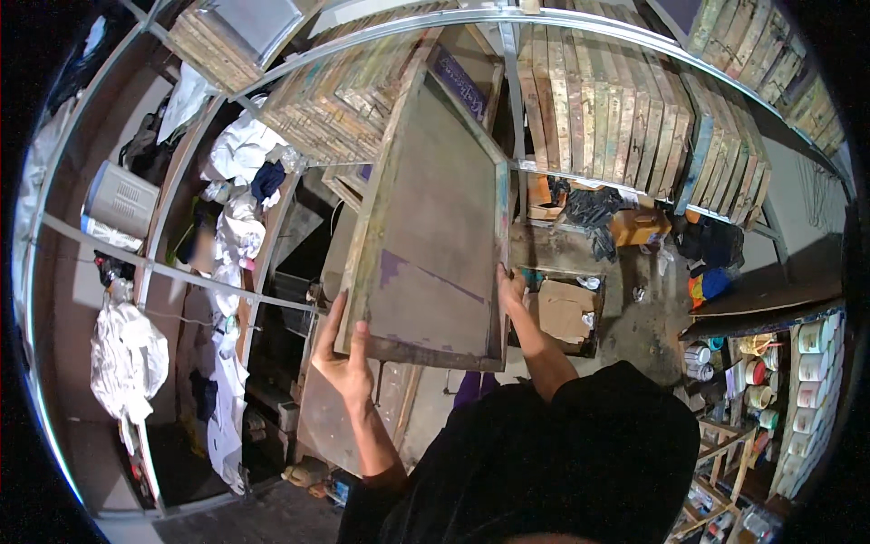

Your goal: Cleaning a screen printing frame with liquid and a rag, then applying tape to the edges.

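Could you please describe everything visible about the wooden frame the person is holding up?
The wooden screen frame is a large rectangle with worn, paint-stained wooden rails around a flat grey mesh panel marked by purple patches. It is raised and tilted toward the shelf of stacked frames. The left hand grips its lower left corner; the right hand holds its right edge.

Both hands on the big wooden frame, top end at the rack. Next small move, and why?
Probably slide the frame a bit further up into the open gap in the rack. Its top end sits at that gap between the upright frames, while the left hand and right hand grip only its lower corners.
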Demonstrator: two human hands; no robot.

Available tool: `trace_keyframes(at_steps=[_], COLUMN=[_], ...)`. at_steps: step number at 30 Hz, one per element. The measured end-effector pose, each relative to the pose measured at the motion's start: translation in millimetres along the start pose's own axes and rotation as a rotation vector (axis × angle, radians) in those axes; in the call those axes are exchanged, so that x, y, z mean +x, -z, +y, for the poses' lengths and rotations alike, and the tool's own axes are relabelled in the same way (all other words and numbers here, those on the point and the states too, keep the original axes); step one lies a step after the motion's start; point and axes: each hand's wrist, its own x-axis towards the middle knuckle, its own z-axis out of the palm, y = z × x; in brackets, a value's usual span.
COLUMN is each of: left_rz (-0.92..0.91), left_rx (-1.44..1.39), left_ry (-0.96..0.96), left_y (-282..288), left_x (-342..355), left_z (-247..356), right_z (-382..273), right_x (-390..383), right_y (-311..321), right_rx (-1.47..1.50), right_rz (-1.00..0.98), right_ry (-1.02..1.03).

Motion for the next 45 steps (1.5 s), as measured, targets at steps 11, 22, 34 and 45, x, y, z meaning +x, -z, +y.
trace_keyframes(at_steps=[11,22,34,45], left_rz=[-0.177,-0.260,-0.273,-0.501], left_rx=[0.019,-0.053,-0.088,0.258], left_ry=[-0.089,-0.208,-0.304,-0.466], left_y=[-27.1,-95.8,-195.5,-331.1], left_x=[166.5,266.7,388.6,485.4], left_z=[-46.2,-91.7,-121.6,-188.1], right_z=[-38.8,-130.5,-79.6,-116.4], right_x=[130.6,222.6,627.8,686.3], right_y=[-108.8,-124.4,-82.8,-122.0], right_rx=[-0.137,-0.240,0.623,-0.460], right_rz=[0.319,0.420,0.102,0.329], right_ry=[0.019,0.181,0.539,0.228])
